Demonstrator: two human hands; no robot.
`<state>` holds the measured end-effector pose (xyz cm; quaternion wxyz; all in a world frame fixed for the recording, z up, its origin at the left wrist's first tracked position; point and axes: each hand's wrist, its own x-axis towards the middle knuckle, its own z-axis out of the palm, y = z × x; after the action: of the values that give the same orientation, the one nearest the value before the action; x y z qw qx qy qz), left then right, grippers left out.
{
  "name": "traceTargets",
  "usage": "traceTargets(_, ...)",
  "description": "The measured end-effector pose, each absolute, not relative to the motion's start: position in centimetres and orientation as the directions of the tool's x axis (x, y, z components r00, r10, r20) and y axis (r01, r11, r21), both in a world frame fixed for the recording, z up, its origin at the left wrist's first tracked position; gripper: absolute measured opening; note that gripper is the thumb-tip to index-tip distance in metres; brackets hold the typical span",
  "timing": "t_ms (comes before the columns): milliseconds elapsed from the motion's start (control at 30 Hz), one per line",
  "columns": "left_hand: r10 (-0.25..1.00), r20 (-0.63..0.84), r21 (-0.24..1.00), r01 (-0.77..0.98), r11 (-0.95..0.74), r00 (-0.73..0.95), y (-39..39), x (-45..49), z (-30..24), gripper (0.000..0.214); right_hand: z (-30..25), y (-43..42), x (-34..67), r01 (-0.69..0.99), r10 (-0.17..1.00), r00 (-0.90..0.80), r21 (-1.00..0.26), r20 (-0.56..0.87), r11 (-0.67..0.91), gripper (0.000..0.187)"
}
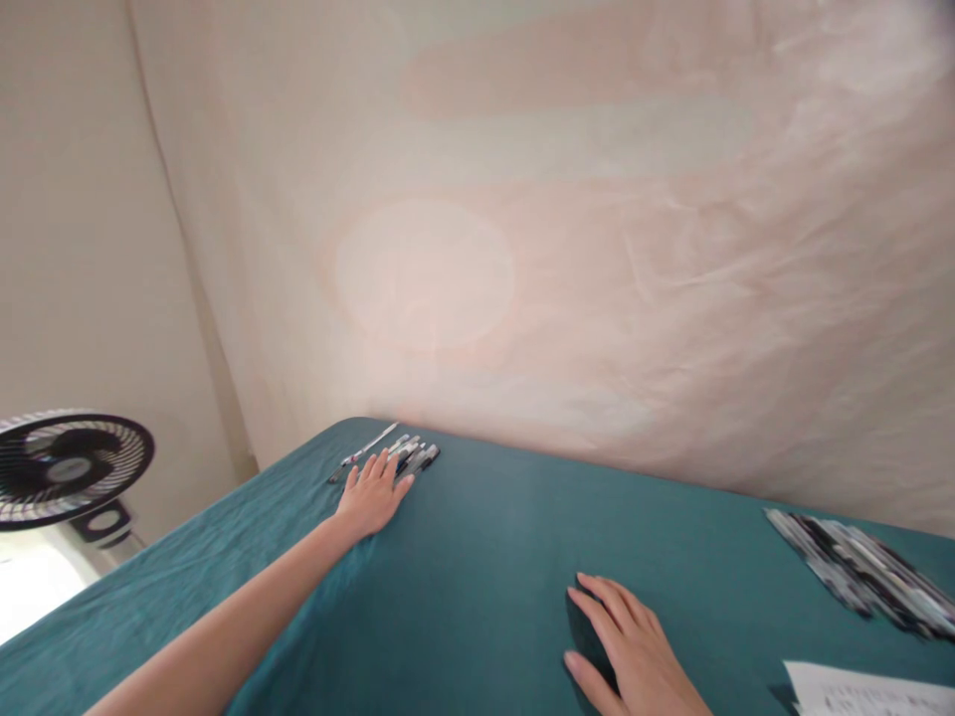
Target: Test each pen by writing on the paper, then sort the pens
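Note:
My left hand (374,497) reaches to the far left of the table, fingers spread over a small group of pens (419,455). Its fingertips cover part of them; whether they press on the pens I cannot tell. One white pen (374,443) lies a little apart, left of that group. Low in the view, right of the middle, my right hand (627,641) hovers at the cloth with thumb and fingers apart and nothing in it. A larger bundle of pens (865,572), black, grey and clear, lies side by side at the right.
A teal cloth (492,557) covers the table. Paper with writing (872,691) lies at the lower right edge. Beyond the table's left side stands a black fan (71,467). A pale, wrinkled curtain (597,298) hangs behind the back edge.

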<state>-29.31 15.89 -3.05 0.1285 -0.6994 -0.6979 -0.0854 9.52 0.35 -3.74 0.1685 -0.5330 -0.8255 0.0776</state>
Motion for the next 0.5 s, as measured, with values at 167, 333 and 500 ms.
traceTargets(167,0.953,0.302,-0.063,0.998,-0.009,0.028,15.9,-28.9,-3.2,0.061,-3.4,0.0,9.4,0.845,0.914,-0.365,-0.349,0.178,0.405,0.053)
traceTargets(333,0.912,0.41,-0.069,0.998,0.002,0.027,15.8,-26.5,-1.5,0.06,-1.9,-0.3,9.6,0.79,0.92,-0.348,-0.471,0.182,0.392,0.05)
traceTargets(500,0.869,0.419,-0.041,0.961,-0.273,0.264,13.0,-22.0,-0.4,0.058,0.2,2.9,13.8,0.786,0.943,-0.168,-0.538,0.287,0.304,0.049)
